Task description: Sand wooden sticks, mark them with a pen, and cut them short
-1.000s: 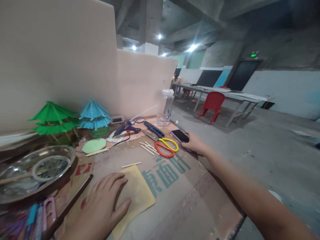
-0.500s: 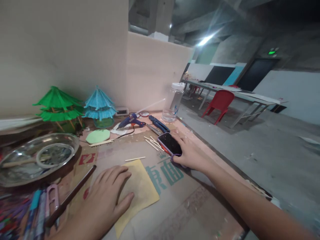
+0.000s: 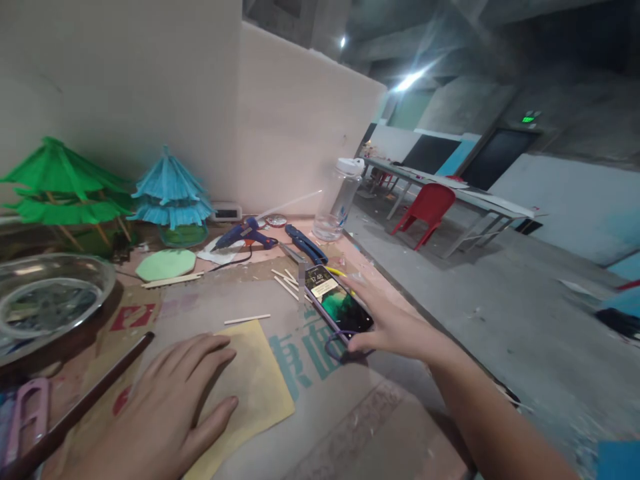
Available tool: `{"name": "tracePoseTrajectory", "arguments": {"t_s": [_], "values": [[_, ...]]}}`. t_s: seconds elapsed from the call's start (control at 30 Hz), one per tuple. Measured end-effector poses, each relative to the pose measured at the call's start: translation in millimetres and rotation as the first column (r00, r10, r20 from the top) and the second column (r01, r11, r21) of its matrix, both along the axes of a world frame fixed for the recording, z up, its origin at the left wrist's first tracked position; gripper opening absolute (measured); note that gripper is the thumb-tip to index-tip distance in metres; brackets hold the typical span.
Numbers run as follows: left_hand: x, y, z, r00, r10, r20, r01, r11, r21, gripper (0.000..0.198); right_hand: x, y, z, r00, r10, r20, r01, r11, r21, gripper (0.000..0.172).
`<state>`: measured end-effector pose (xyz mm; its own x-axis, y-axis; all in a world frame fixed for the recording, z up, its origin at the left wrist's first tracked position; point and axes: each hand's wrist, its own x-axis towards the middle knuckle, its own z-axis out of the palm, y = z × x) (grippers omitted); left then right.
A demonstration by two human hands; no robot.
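My left hand point(image 3: 173, 393) lies flat, its fingers stretched out, over the left part of a sheet of yellow paper point(image 3: 260, 380). My right hand point(image 3: 393, 320) grips the lower right edge of a smartphone point(image 3: 340, 303) in a purple case with a cord loop. The phone's screen is lit and shows a clock and a green picture. Thin wooden sticks point(image 3: 289, 288) lie left of the phone, partly hidden behind it. A single wooden stick point(image 3: 247, 319) rests just beyond the yellow paper. Under my hands is a printed cardboard sheet point(image 3: 280, 447).
A glue gun point(image 3: 245, 233), a blue-handled cutter point(image 3: 305, 245) and a water bottle point(image 3: 337, 200) stand or lie at the back. Green point(image 3: 63, 177) and blue point(image 3: 170, 187) paper-roofed models are at left, near a metal tray point(image 3: 107, 287). A brown rod point(image 3: 100, 393) lies beside my left hand.
The phone's dark screen has lit up, and the phone now shows more fully in my right hand. My view has shifted right. My left hand stays spread on the paper.
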<state>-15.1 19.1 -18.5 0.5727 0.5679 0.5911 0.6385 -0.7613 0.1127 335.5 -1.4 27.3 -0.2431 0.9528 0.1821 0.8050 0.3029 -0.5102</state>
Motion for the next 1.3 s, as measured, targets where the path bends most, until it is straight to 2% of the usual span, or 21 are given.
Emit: {"name": "tracePoseTrajectory", "arguments": {"t_s": [0.1, 0.13, 0.2, 0.27, 0.43, 0.6, 0.87, 1.03, 1.13, 1.3], "values": [[-1.4, 1.2, -5.3, 1.000, 0.005, 0.007, -0.005, 1.000, 0.006, 0.035, 14.3, -1.0, 0.8, 0.986, 0.025, -0.165, -0.011, 0.996, 0.089, 0.044], [-2.3, 2.0, -7.7, 1.000, 0.007, 0.004, -0.007, 1.000, 0.005, 0.036, 17.7, 0.7, -0.3, 0.979, 0.007, -0.203, 0.019, 0.992, 0.127, 0.036], [-4.4, 3.6, -12.6, 1.000, 0.015, -0.020, -0.015, 1.000, -0.007, 0.039, 23.0, 5.6, -3.9, 0.971, -0.016, -0.237, 0.061, 0.981, 0.182, 0.043], [-6.6, 4.8, -17.1, 0.998, 0.026, -0.058, -0.027, 0.999, -0.028, 0.044, 26.6, 10.5, -7.9, 0.970, -0.004, -0.243, 0.053, 0.980, 0.194, 0.048], [-10.6, 3.4, -22.1, 0.995, 0.041, -0.094, -0.047, 0.997, -0.062, 0.049, 29.1, 15.2, -14.2, 0.949, 0.046, -0.311, -0.007, 0.992, 0.127, 0.049], [-12.0, 1.3, -24.8, 0.990, 0.052, -0.130, -0.066, 0.992, -0.109, 0.052, 26.7, 17.1, -17.7, 0.949, 0.018, -0.316, 0.007, 0.997, 0.078, 0.054], [-9.3, 2.3, -22.8, 0.996, 0.042, -0.081, -0.049, 0.996, -0.078, 0.047, 24.5, 19.2, -22.8, 0.953, -0.050, -0.298, 0.085, 0.991, 0.106, 0.049], [-7.2, 3.9, -18.6, 0.997, 0.038, -0.074, -0.041, 0.999, -0.034, 0.047, 22.7, 18.2, -20.6, 0.980, -0.040, -0.194, 0.079, 0.977, 0.197, 0.053], [-8.4, 4.0, -19.8, 0.996, 0.044, -0.072, -0.047, 0.998, -0.047, 0.045, 19.7, 15.6, -16.1, 0.986, -0.042, -0.161, 0.073, 0.979, 0.190, 0.050], [-11.3, 1.8, -21.6, 0.995, 0.043, -0.086, -0.047, 0.998, -0.052, 0.047, 13.9, 12.5, -14.5, 0.972, -0.133, -0.193, 0.164, 0.974, 0.156, 0.039]]}}
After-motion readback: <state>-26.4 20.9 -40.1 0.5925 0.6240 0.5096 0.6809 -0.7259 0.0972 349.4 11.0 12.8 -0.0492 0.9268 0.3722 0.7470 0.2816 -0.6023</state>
